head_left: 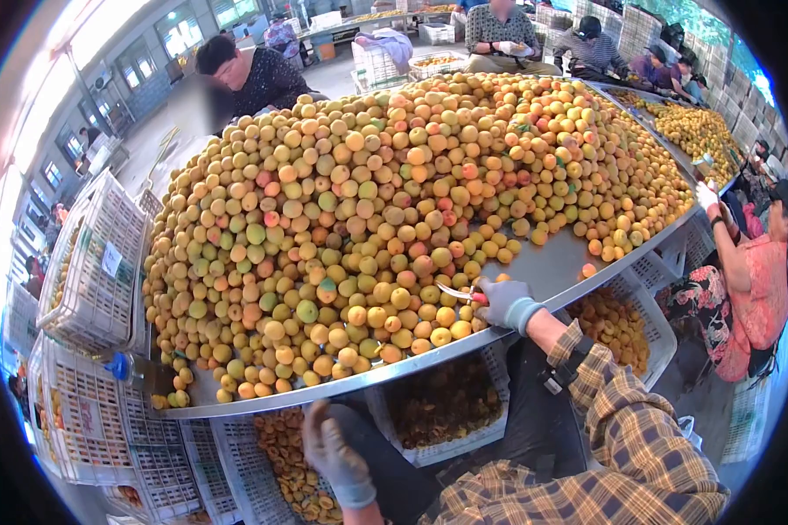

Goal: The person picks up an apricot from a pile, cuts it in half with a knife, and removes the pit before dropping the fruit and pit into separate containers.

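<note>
My right hand (pixel 506 303), in a grey glove, is closed around a red-handled tool (pixel 464 295) with thin, curved metal jaws. It is at the near edge of the metal table (pixel 543 269), beside a large heap of apricots (pixel 350 236). My left hand (pixel 334 451), also gloved and a little blurred, hangs below the table edge by my knee. Its fingers are apart, and I see nothing in them. Beneath it and to its left is a crate of split apricots (pixel 298 472).
Between my legs stands a crate of dark scraps (pixel 446 402). Another crate of split apricots (pixel 617 328) is at right. Stacked white crates (pixel 96 254) and a blue-lidded jar (pixel 140 372) are at left. A person in red (pixel 757 293) sits at right; others sit across the table.
</note>
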The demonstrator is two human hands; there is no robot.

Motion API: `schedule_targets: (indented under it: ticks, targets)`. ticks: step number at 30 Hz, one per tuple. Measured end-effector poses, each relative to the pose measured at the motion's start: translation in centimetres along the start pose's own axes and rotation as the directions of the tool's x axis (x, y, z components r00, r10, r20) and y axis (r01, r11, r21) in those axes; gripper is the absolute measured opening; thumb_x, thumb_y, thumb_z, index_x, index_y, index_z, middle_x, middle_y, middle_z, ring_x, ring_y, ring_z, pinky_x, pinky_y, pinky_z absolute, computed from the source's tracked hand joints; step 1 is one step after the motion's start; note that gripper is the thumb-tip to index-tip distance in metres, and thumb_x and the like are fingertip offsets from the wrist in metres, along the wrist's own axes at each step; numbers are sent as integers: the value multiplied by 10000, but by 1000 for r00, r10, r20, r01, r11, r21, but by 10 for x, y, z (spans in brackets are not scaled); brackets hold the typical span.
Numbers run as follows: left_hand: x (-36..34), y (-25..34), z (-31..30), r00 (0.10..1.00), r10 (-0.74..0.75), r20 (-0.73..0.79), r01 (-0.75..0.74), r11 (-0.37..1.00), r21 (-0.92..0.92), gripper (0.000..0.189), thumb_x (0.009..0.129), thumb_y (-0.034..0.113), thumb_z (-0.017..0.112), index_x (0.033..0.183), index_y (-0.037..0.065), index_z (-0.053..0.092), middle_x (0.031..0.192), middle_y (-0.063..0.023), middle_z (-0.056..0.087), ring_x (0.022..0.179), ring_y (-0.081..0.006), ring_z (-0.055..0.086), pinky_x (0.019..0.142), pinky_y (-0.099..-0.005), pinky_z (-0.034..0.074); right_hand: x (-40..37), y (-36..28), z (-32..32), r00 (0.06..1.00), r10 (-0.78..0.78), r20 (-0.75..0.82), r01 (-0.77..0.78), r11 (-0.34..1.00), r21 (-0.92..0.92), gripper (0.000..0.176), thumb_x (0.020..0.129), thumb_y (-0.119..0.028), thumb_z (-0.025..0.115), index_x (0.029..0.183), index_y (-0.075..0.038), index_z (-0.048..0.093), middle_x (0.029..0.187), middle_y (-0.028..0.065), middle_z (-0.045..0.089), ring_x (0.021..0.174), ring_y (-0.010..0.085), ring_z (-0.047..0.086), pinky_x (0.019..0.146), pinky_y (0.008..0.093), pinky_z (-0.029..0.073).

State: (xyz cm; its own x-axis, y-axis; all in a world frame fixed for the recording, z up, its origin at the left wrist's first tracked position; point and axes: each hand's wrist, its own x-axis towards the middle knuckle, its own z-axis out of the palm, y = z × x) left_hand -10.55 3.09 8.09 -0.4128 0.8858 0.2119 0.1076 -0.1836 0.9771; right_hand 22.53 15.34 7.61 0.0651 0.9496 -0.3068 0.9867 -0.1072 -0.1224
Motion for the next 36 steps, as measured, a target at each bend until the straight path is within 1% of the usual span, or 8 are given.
schedule_targets:
  ticks: [3, 11, 17, 22, 26, 31, 33, 36]
  targets:
    - [-22, 4, 41, 945, -208, 251, 266, 937, -227, 247, 903, 34, 481, 1113, -55, 575, 1073, -121, 612, 1026, -193, 557, 941, -314, 420, -2, 6, 3, 999, -38, -25, 38, 999, 1, 503, 786, -362, 583, 1233, -157, 479, 1037, 119, 649, 952, 314, 628, 785, 430, 494]
    - [-58, -22, 73, 781, -195, 593, 422, 865, -272, 249, 933, 94, 517, 1146, -27, 559, 1103, -78, 595, 1037, -153, 556, 939, -287, 418, 2, 10, 14, 996, 28, -87, -17, 992, 128, 461, 774, -445, 593, 1112, -134, 558, 1047, 121, 635, 955, 328, 615, 835, 424, 476]
    - [-60, -36, 71, 741, -334, 582, 614, 688, -387, 271, 938, 143, 514, 1136, -34, 570, 1051, -102, 617, 989, -207, 601, 889, -327, 466, -12, 11, 21, 828, 47, -559, 199, 907, 372, 248, 743, -345, 641, 877, -136, 641, 725, 159, 633, 744, 333, 642, 673, 416, 512]
    - [-62, -54, 75, 658, -359, 662, 699, 618, -360, 296, 931, 185, 539, 1145, -16, 570, 1056, -98, 621, 964, -212, 615, 831, -327, 484, -13, 3, 7, 987, 94, -127, -82, 992, 96, 419, 790, -462, 562, 1088, -169, 568, 974, 131, 654, 944, 316, 622, 817, 422, 480]
    - [-66, -70, 76, 585, -446, 677, 770, 566, -293, 286, 931, 188, 536, 1144, 2, 575, 1041, -93, 631, 954, -207, 620, 808, -318, 487, 9, 5, 12, 999, 27, 40, -28, 999, 15, 441, 775, -427, 560, 1077, -107, 585, 1061, 128, 636, 1018, 313, 603, 857, 413, 475]
    - [-61, -69, 75, 547, -459, 700, 803, 524, -284, 266, 941, 164, 527, 1149, 4, 574, 1043, -73, 621, 908, -173, 616, 811, -295, 491, -1, 3, 4, 998, 7, -58, -1, 996, 94, 471, 743, -429, 625, 1061, -82, 607, 1034, 161, 637, 1018, 316, 599, 860, 388, 473]
    - [-64, -74, 73, 552, -417, 722, 809, 477, -343, 305, 940, 194, 521, 1184, 14, 551, 1072, -93, 619, 979, -219, 610, 831, -338, 486, -19, 3, 1, 990, -38, -134, 90, 906, 413, 518, 719, -428, 687, 1085, -70, 609, 1021, 167, 639, 993, 301, 608, 843, 350, 478]
    - [-59, -57, 75, 564, -310, 766, 814, 367, -451, 446, 931, 252, 545, 1304, 31, 439, 1146, -92, 579, 1048, -201, 573, 893, -344, 464, -62, -21, 20, 926, -326, -189, 326, 439, 837, 397, 826, -223, 686, 1148, -16, 581, 994, 57, 629, 935, 114, 555, 820, 285, 470]
